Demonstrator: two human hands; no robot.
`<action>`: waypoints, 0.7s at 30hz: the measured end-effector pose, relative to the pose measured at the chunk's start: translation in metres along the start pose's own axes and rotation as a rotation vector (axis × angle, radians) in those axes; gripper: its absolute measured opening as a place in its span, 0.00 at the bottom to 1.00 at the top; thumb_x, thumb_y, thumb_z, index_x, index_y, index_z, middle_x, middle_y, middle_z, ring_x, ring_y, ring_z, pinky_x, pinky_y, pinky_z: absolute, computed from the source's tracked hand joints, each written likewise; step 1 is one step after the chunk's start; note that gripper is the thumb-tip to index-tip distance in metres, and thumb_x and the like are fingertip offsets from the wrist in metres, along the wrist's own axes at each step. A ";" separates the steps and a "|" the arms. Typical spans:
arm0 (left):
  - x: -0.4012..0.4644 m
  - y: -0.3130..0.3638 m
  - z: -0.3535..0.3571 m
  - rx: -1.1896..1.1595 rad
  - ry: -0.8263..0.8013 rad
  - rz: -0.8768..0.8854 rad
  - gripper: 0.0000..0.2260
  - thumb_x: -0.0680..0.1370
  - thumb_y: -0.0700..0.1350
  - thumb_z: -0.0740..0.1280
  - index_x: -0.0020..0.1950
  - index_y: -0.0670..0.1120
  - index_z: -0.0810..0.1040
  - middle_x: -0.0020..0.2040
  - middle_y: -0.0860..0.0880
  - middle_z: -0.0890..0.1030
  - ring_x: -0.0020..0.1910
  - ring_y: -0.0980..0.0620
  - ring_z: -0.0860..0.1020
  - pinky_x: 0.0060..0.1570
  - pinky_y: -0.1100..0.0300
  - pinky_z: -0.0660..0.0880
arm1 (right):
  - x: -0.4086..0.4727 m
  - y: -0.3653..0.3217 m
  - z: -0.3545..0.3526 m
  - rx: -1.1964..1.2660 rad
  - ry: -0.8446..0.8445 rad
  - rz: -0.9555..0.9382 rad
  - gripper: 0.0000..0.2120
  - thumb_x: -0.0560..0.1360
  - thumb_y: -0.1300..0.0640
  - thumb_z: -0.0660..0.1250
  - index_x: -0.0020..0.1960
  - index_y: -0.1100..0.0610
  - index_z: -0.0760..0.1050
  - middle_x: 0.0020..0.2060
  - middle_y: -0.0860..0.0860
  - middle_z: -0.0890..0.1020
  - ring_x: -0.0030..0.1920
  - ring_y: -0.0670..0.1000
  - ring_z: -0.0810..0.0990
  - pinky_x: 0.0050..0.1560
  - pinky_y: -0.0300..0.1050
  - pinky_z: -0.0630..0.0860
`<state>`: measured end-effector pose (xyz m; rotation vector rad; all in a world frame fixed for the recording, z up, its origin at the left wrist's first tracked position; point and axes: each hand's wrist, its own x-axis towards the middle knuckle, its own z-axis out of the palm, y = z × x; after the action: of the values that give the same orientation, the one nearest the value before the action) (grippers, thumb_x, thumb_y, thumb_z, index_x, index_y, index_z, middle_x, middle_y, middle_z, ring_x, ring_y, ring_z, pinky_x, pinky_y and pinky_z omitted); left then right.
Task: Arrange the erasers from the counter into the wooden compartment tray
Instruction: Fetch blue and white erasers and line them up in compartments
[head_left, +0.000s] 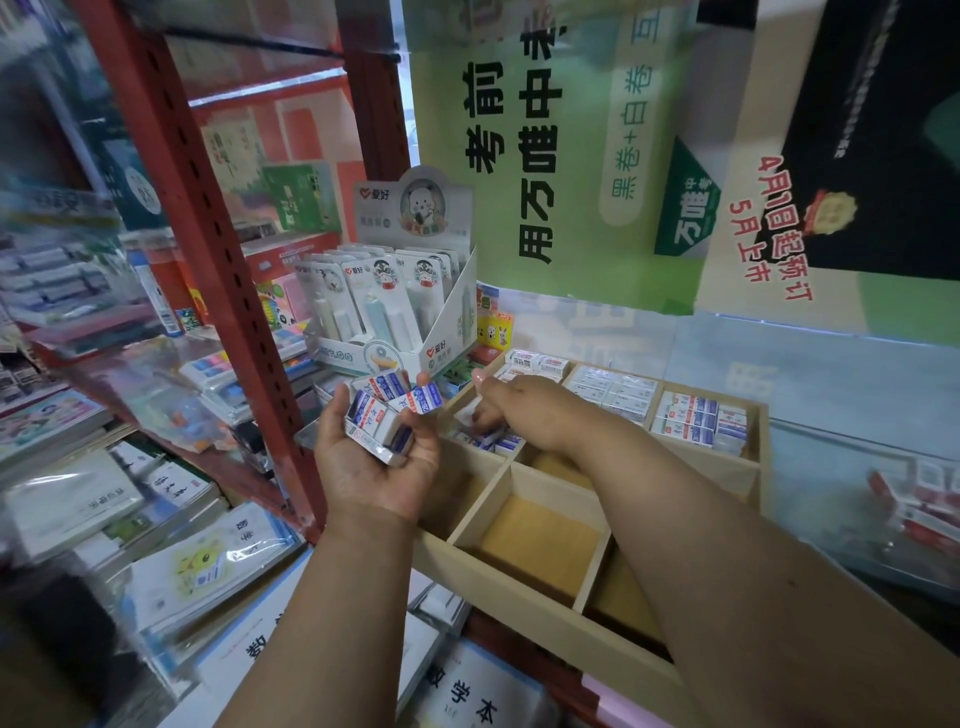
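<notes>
My left hand (371, 457) is palm up, cupping a pile of several small white-and-blue erasers (387, 410) to the left of the wooden compartment tray (524, 582). My right hand (506, 410) reaches down into a far-left compartment and pinches an eraser (467, 415) there, above a few erasers lying in it (498, 442). The far compartments hold rows of erasers (698, 418). The near compartments show bare yellow bottoms.
A white display box of correction tapes (395, 306) stands just behind my left hand. A red shelf post (218, 260) and stacked books lie to the left. Red-and-white packets (919, 514) sit on the counter at the right. A green poster covers the wall behind.
</notes>
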<state>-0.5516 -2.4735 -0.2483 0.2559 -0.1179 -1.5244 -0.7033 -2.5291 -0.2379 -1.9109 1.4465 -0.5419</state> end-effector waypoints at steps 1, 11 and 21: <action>0.000 0.000 0.000 -0.001 -0.002 0.000 0.17 0.77 0.53 0.64 0.53 0.40 0.80 0.54 0.42 0.80 0.46 0.44 0.81 0.25 0.66 0.75 | -0.001 -0.001 0.001 -0.010 -0.025 -0.016 0.34 0.78 0.35 0.45 0.50 0.54 0.84 0.54 0.50 0.82 0.54 0.52 0.78 0.63 0.52 0.68; 0.000 0.000 -0.002 -0.009 -0.010 -0.005 0.17 0.77 0.53 0.64 0.54 0.40 0.79 0.48 0.40 0.82 0.48 0.44 0.80 0.27 0.68 0.75 | -0.004 -0.003 0.004 -0.015 -0.099 -0.030 0.34 0.78 0.34 0.44 0.52 0.53 0.83 0.59 0.51 0.79 0.57 0.53 0.75 0.64 0.52 0.67; 0.002 0.001 -0.003 0.001 0.006 -0.005 0.17 0.76 0.52 0.64 0.46 0.38 0.83 0.50 0.41 0.82 0.45 0.43 0.81 0.27 0.68 0.75 | -0.005 -0.005 -0.005 -0.112 -0.064 0.048 0.39 0.74 0.28 0.40 0.46 0.48 0.85 0.71 0.52 0.66 0.67 0.55 0.68 0.71 0.56 0.59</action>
<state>-0.5500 -2.4750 -0.2508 0.2618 -0.1128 -1.5287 -0.7048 -2.5249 -0.2302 -1.9562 1.5059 -0.3806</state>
